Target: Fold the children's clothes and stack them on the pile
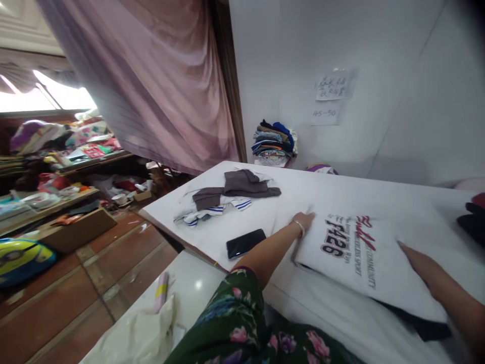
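A white shirt [352, 263] with black and red lettering lies folded flat on the white table in front of me. A dark piece of cloth [420, 323] sticks out from under its near edge. My left hand [304, 221], with a bracelet at the wrist, is closed at the shirt's far left corner; its fingertips are blurred. On the right side of the shirt, my right hand [417, 260] rests with its fingers stretched out along the fabric. A black phone [246, 243] lies left of my left forearm.
Grey and white clothes [227, 194] lie loosely at the table's left. Behind the table rises a stack of folded clothes [273, 144] by the wall. Dark cloth [472, 220] sits at the right edge. A plastic bag [140, 331] lies at lower left, below a pink curtain [170, 86].
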`<state>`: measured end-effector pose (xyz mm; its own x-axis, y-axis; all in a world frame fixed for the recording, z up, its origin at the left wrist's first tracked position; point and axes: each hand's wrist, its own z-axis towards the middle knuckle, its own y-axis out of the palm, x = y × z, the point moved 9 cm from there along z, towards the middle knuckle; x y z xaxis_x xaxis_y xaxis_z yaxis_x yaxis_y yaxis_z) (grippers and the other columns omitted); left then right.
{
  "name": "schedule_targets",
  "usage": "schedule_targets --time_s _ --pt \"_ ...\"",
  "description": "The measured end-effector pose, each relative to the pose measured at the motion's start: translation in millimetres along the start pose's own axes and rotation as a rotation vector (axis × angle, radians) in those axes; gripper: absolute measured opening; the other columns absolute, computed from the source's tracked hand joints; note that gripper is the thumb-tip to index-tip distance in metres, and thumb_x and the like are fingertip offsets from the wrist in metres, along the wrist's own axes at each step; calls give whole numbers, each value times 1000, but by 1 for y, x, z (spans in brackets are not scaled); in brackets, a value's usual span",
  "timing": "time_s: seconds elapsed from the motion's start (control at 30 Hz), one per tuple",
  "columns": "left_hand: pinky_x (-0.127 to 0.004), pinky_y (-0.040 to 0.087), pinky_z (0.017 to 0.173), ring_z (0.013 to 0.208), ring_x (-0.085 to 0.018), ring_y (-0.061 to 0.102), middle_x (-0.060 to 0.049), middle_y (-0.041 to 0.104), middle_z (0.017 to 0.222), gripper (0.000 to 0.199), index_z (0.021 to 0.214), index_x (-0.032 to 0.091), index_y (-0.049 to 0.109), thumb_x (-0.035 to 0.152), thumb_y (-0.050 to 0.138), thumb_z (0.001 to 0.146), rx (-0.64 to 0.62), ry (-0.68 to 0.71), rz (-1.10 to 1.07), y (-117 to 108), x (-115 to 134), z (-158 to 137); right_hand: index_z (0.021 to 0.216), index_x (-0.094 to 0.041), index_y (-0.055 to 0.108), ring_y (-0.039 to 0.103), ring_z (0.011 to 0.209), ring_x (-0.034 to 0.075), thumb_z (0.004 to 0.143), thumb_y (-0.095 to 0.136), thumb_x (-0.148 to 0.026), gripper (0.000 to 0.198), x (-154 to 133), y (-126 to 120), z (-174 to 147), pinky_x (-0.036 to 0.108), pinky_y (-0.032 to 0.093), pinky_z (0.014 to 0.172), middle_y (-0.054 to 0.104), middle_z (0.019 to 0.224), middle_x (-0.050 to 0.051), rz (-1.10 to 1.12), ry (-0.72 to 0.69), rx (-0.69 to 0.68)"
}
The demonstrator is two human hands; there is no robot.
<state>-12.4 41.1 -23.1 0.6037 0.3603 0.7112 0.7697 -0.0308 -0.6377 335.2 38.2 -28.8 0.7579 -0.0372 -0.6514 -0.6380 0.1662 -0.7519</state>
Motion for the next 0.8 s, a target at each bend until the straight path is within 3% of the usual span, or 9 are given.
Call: schedule_targets --time_s 0.07,0.13,0.2,0.27,0.37,0.43,0.57,0.67,0.8 --pt "-35 41 97 119 -29 53 -19 56 131 66 131 8 49 55 42 86 28 58 13 -1 5 -2 126 -8 60 62 107 33 79 37 -67 79 14 4 -8 40 51 82 59 121 27 68 221 -101" --pt "-34 33 106 130 -25 43 -15 45 142 67 138 13 39 54 43 86 73 190 58 -3 24 -8 136 -6 47 50 122 33 80 41 -58 77 4 -4 -11 41 43 99 50 134 24 50 228 -107" --pt "-36 23 113 138 -23 29 -12 33 150 65 139 16 38 53 44 86 118 374 176 0 51 -17 142 -7 39 45 127 32 80 45 -52 77 -22 -13 -10 42 35 106 45 140 20 -14 123 -49" --pt "-41 15 115 142 -24 18 -10 23 155 65 139 18 38 56 43 86 126 521 334 13 72 -27 142 -14 38 38 133 28 83 41 -49 69 -63 -10 -10 41 32 109 39 146 13 -50 -89 -31" --pt "-49 13 114 143 -27 14 -10 19 156 68 140 20 37 62 36 86 59 580 515 38 80 -34 140 -17 40 22 141 28 87 41 -49 62 -118 15 -16 46 23 112 30 151 10 -195 -380 -96" --pt "-51 15 113 142 -28 18 -10 25 154 68 139 21 39 63 30 87 25 571 584 49 78 -33 141 -18 39 15 142 29 89 38 -51 61 -133 34 -16 53 16 112 25 153 10 -297 -444 -164" --pt "-53 16 112 141 -28 19 -10 28 153 70 140 19 38 64 27 87 26 544 629 55 70 -28 140 -22 38 17 141 29 92 31 -53 58 -115 56 -7 58 14 109 27 153 10 -393 -358 -243" --pt "-53 17 112 141 -27 20 -10 28 153 71 140 19 38 65 27 86 40 524 632 56 66 -23 144 -23 32 16 141 29 91 29 -57 63 -97 56 -4 57 14 109 26 153 8 -373 -271 -189" --pt "-52 19 111 140 -28 22 -10 30 152 71 139 19 40 65 27 86 17 493 645 58 65 -19 144 -24 32 17 141 28 90 26 -62 66 -92 57 -5 57 16 109 27 153 6 -362 -230 -156"
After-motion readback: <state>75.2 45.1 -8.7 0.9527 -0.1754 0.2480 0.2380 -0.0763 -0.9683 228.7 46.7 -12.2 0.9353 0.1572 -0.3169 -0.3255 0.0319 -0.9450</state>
